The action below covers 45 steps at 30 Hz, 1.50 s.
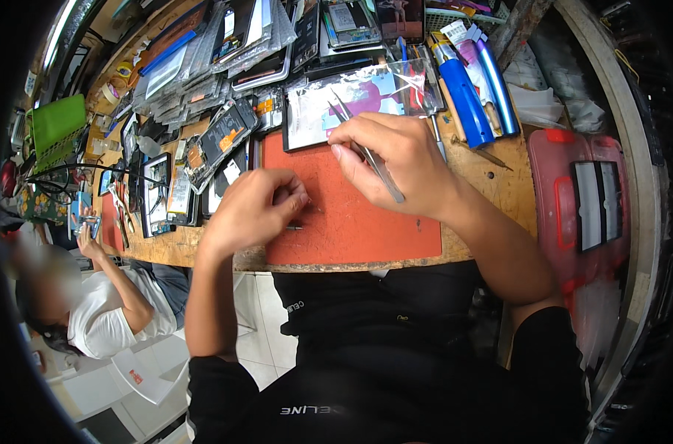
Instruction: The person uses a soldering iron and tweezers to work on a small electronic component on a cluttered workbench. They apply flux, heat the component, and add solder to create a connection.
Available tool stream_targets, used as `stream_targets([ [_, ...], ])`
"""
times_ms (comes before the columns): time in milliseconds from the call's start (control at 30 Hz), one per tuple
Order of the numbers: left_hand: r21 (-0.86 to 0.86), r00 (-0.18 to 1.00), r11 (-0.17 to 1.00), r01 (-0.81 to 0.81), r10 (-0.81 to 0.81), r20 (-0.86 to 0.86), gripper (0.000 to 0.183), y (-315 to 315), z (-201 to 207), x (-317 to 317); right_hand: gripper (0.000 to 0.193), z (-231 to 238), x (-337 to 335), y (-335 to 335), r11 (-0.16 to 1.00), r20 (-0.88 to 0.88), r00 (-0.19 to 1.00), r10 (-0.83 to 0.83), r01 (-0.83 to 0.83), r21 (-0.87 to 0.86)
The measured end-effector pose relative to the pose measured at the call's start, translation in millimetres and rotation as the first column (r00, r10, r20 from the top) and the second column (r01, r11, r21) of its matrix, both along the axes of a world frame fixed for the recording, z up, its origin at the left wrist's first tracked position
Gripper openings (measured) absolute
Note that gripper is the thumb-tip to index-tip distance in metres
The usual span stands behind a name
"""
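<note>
My right hand [399, 152] grips a pair of metal tweezers [385, 180], whose slightly parted tips point up and away over a film-wrapped panel [307, 111] with a white, purple and blue face. Over the left part of the red work mat [358, 240], my left hand [255, 206] is closed, thumb and fingers pressed together. Anything between those fingers is too small or hidden to make out. A small dark thin piece [295, 228] lies on the mat just below this hand.
Opened phones [225, 140] crowd the left of the wooden bench, below a stack of bagged screens [196, 74]. Blue cylinders [466, 103] stand at back right, beside a red-lidded plastic box [558, 185]. Another person [122, 311] sits at left, holding a small device.
</note>
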<state>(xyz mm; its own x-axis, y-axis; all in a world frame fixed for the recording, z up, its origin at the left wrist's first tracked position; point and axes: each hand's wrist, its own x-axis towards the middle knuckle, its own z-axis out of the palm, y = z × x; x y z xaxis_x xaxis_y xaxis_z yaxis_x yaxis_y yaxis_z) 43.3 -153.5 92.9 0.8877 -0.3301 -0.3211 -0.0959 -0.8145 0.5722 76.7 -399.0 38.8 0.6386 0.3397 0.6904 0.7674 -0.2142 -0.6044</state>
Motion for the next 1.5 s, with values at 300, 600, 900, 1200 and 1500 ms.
stream_targets([
  [300,0.291,0.971,0.957,0.004,-0.073,0.227,0.018,1,-3,4,0.013,-1,2,-3,0.996,0.112,0.993,-0.039,0.048,-0.077],
  [600,-0.119,0.715,0.868,-0.483,0.469,0.519,0.013,82,-5,-62,0.017,7,7,-13,0.975,0.200,0.978,-0.059,0.099,-0.199],
  [900,-0.104,0.569,0.755,-0.647,0.569,0.594,0.012,138,-57,-135,0.023,54,-24,-12,0.889,-0.008,0.998,-0.065,0.054,-0.455],
  [1200,0.043,0.680,0.857,-0.514,0.377,0.629,0.033,127,-75,-99,0.023,67,-68,-51,0.596,0.141,0.981,-0.132,0.192,-0.780],
  [1500,-0.010,0.689,0.895,-0.446,0.350,0.635,0.026,136,-76,-89,0.019,41,-96,-79,0.645,0.074,0.911,-0.406,0.343,-0.683],
])
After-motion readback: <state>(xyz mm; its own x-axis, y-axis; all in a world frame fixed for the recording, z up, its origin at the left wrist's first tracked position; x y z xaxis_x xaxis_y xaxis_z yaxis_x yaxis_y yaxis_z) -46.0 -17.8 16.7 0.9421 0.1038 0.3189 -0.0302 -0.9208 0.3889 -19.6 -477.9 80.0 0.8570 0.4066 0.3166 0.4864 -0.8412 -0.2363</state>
